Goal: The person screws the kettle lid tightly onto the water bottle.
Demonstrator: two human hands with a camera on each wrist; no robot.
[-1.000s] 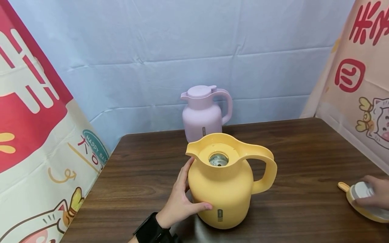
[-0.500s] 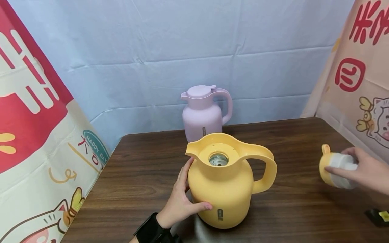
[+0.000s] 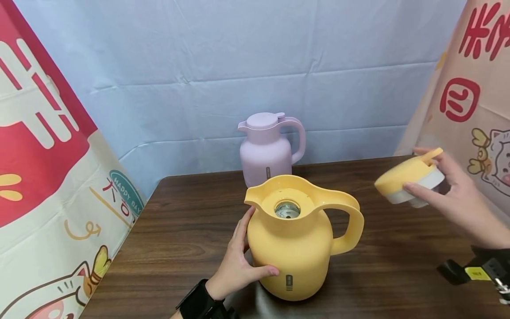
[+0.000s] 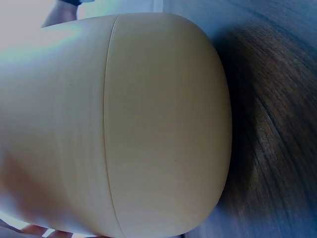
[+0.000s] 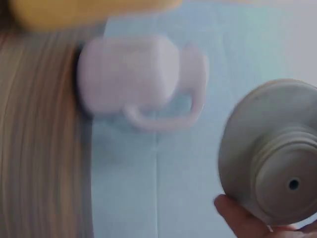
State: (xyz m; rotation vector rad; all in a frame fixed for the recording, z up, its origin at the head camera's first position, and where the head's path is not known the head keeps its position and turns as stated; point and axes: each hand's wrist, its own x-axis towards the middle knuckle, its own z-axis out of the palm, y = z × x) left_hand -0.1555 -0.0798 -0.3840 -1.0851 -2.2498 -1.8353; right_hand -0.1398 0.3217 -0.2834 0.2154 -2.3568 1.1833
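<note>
A yellow thermos jug (image 3: pixel 292 252) stands upright on the table, its round mouth uncovered and its handle to the right. My left hand (image 3: pixel 239 263) grips the jug's left side, the thumb lying across the front. To the right, held above the table, is the jug's lid (image 3: pixel 406 177), yellow on top with a pale underside. My right hand (image 3: pixel 450 195) holds this lid tilted by its edge. The right wrist view shows the underside of the lid (image 5: pixel 277 153) with a round plug and a small hole. In the left wrist view the jug's body (image 4: pixel 163 124) fills most of the picture.
A lilac thermos jug (image 3: pixel 264 155) with its lid on stands at the back of the brown wooden table (image 3: pixel 191 230), behind the yellow one. A pale blue cloth (image 3: pixel 179 79) hangs behind the table. Printed cloths (image 3: pixel 470 133) hang at both sides.
My right hand has lifted the lid from the table's right side and carried it up and leftward, turning its yellow top upward. My left hand and the yellow jug have stayed in place.
</note>
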